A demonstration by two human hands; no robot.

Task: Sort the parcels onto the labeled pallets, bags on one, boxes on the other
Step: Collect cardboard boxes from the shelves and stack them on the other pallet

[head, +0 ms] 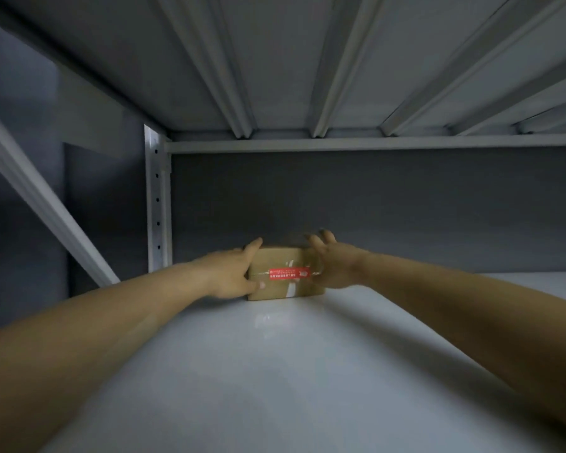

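L hand [232, 276] grips box [276, 291] edge, R hand [334, 268] splayed opposite, shelf [275, 371] rear.

A pale grey metal shelf board [275, 371] stretched away from me, with a soft shine of light on its middle. Above it was the underside of the upper shelf [291, 60], crossed by several stiffening ribs [206, 67] which ran toward a horizontal beam [373, 146] at the back. At the left rear corner stood a white upright post [157, 204] with a row of small holes. Behind was a dark grey wall [406, 204]. On the far left, outside the frame, a pale diagonal brace [40, 191] sloped downward.
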